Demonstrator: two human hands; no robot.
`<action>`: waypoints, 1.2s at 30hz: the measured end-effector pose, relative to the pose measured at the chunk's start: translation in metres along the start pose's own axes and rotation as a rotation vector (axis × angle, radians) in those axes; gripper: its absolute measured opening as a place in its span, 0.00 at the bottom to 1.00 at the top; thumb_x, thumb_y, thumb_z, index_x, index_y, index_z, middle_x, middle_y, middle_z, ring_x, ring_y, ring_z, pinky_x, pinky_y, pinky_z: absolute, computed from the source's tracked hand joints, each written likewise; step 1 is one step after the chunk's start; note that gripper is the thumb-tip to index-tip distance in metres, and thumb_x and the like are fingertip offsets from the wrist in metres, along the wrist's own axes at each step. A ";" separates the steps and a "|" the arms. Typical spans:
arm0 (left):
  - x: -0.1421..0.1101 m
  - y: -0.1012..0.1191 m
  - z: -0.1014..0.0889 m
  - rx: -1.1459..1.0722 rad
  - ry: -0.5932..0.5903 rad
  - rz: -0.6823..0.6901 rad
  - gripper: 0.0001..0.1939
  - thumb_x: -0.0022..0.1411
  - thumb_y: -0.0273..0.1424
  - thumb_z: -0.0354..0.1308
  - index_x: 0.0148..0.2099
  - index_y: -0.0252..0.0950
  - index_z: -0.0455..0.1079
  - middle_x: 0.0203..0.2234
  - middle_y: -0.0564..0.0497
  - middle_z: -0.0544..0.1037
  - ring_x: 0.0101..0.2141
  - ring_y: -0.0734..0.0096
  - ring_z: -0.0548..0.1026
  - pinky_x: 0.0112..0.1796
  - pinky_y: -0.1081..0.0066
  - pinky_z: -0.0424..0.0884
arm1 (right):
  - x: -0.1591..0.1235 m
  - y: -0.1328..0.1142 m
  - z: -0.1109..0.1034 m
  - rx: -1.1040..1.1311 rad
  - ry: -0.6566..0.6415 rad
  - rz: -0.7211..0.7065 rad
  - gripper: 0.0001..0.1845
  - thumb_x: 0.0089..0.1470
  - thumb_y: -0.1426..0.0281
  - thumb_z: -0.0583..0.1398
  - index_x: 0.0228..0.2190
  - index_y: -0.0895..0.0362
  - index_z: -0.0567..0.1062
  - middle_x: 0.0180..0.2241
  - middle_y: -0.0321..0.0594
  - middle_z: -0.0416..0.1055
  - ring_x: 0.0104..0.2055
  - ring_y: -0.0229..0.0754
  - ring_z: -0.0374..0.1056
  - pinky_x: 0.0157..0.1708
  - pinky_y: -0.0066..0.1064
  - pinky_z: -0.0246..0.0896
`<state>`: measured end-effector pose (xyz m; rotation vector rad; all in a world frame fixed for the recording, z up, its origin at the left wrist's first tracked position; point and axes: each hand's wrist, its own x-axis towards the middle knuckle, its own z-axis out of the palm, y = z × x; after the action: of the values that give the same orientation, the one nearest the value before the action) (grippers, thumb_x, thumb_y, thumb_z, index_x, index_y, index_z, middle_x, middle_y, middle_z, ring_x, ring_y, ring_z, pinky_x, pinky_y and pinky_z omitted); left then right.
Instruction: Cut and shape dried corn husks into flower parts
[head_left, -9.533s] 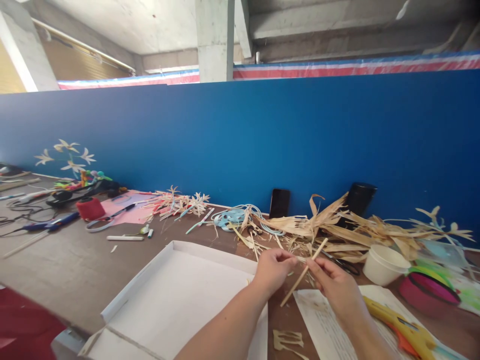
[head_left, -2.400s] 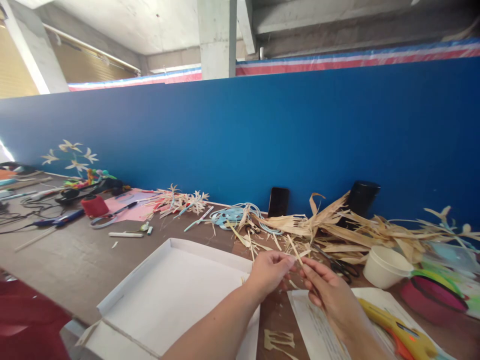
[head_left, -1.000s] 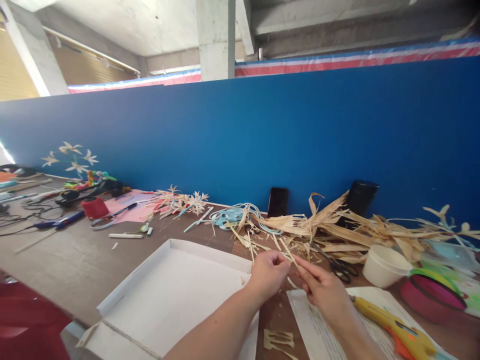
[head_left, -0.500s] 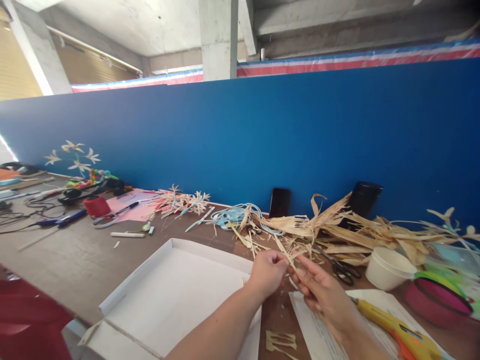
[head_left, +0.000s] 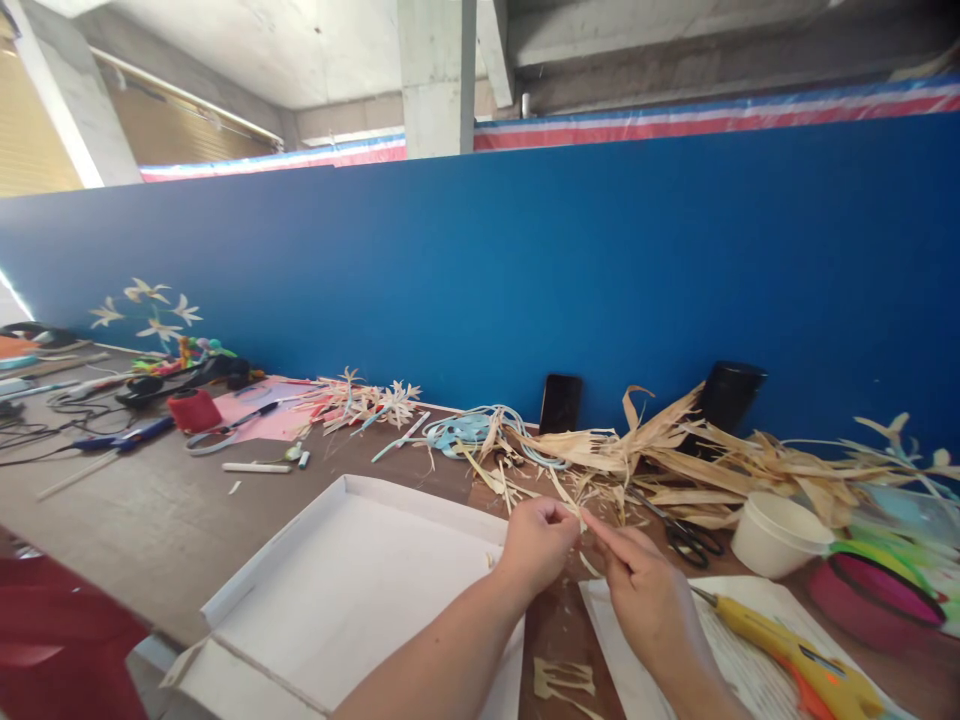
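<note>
My left hand [head_left: 538,545] is closed in a pinch above the table, just past the right rim of a white shallow box. Between its fingertips is a narrow strip of dried corn husk [head_left: 580,516], mostly hidden. My right hand [head_left: 645,590] meets it from the right, its index finger stretched toward the left fingertips and the other fingers curled in around the strip. Behind both hands lie dried corn husks [head_left: 660,445]. Black-handled scissors [head_left: 691,543] rest to the right of my right hand.
The white box [head_left: 274,545] fills the front left. A yellow glue gun [head_left: 795,645] lies on a printed sheet [head_left: 739,600] at right, near a white paper cup [head_left: 780,535] and a pink mesh container [head_left: 874,600]. A blue partition [head_left: 465,280] stands behind, with a phone [head_left: 561,403] against it.
My right hand has turned, its palm now more hidden and its index finger laid against the left fingertips. Less of the husk strip shows. My left hand is almost still.
</note>
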<state>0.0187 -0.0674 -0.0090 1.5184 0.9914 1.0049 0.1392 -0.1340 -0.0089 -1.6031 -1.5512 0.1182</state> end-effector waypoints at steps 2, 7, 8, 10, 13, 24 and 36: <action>-0.002 0.002 0.001 -0.002 -0.006 -0.018 0.07 0.46 0.29 0.51 0.21 0.33 0.65 0.16 0.55 0.69 0.19 0.80 0.61 0.21 0.78 0.56 | 0.001 0.005 -0.002 -0.023 0.037 0.031 0.21 0.50 0.69 0.50 0.44 0.50 0.74 0.35 0.39 0.73 0.35 0.40 0.68 0.36 0.29 0.62; 0.000 0.003 -0.002 0.028 -0.046 -0.099 0.09 0.48 0.32 0.50 0.24 0.33 0.67 0.18 0.54 0.71 0.17 0.80 0.60 0.19 0.78 0.55 | 0.008 0.018 -0.015 0.163 0.189 0.354 0.21 0.48 0.62 0.57 0.45 0.51 0.74 0.30 0.39 0.73 0.27 0.40 0.66 0.26 0.30 0.60; 0.001 0.002 -0.004 0.063 -0.057 -0.102 0.09 0.49 0.32 0.50 0.24 0.33 0.68 0.19 0.53 0.72 0.17 0.80 0.61 0.20 0.78 0.55 | 0.009 0.019 -0.017 0.287 0.241 0.441 0.23 0.46 0.61 0.58 0.46 0.52 0.73 0.30 0.39 0.73 0.24 0.38 0.64 0.23 0.28 0.59; 0.002 0.002 -0.009 0.196 -0.061 -0.074 0.09 0.50 0.32 0.50 0.25 0.33 0.69 0.20 0.52 0.73 0.20 0.77 0.65 0.22 0.77 0.58 | 0.011 0.019 -0.019 0.571 0.332 0.541 0.28 0.44 0.61 0.60 0.49 0.53 0.70 0.30 0.38 0.72 0.22 0.34 0.60 0.17 0.25 0.54; 0.000 0.002 -0.014 0.520 -0.059 0.014 0.10 0.52 0.32 0.50 0.27 0.35 0.71 0.24 0.50 0.75 0.27 0.72 0.70 0.27 0.75 0.61 | 0.011 0.012 -0.019 0.822 0.384 0.532 0.29 0.42 0.62 0.63 0.48 0.53 0.70 0.30 0.36 0.69 0.22 0.31 0.57 0.14 0.20 0.48; -0.007 0.003 -0.010 0.928 -0.238 0.120 0.12 0.56 0.36 0.49 0.34 0.40 0.73 0.31 0.48 0.77 0.33 0.65 0.73 0.34 0.71 0.65 | 0.012 -0.005 -0.024 0.914 0.401 0.546 0.26 0.39 0.63 0.66 0.44 0.54 0.73 0.27 0.37 0.68 0.22 0.29 0.56 0.14 0.17 0.46; -0.005 -0.003 -0.010 0.801 -0.251 0.166 0.10 0.53 0.31 0.51 0.35 0.44 0.73 0.32 0.54 0.77 0.34 0.69 0.72 0.34 0.73 0.64 | 0.012 -0.004 -0.025 0.905 0.397 0.564 0.27 0.37 0.62 0.66 0.42 0.54 0.74 0.26 0.36 0.69 0.21 0.30 0.58 0.14 0.19 0.48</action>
<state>0.0071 -0.0688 -0.0114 2.3468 1.1626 0.5055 0.1537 -0.1376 0.0147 -1.1604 -0.5475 0.6631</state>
